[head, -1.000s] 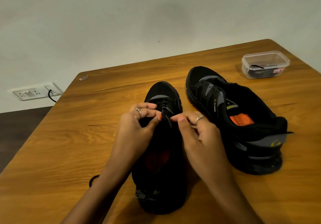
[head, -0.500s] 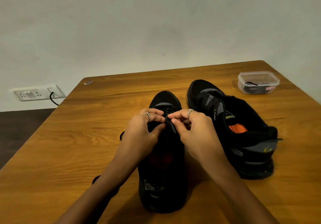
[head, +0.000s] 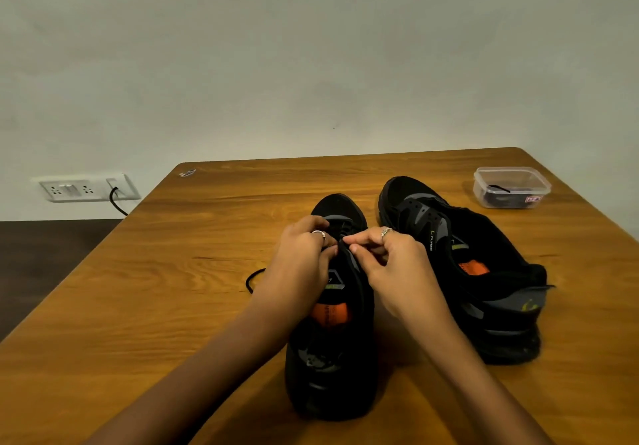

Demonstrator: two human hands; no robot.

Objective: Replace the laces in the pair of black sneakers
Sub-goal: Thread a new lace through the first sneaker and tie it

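Near sneaker [head: 332, 306] stands in the middle of the table [head: 145, 306], heel toward the near edge, toe toward the far edge; long axis runs straight away from the person. Both hands meet over its front eyelet rows. Left hand [head: 301, 254] curls in from the left side, right hand [head: 390, 258] from the right, fingertips of each pinched on the lace [head: 342, 240] at the tongue line (exact eyelet too dark to tell). A loose loop of lace [head: 254, 280] trails onto the wood just left of the shoe. Judgement: the lace lies directly between the two pinches, equally close to both; the next pull likely runs crosswise to the shoe's axis. Second sneaker [head: 460, 265] sits just beside on the right, unlaced as far as visible. Plastic box [head: 511, 187] near the far right corner.
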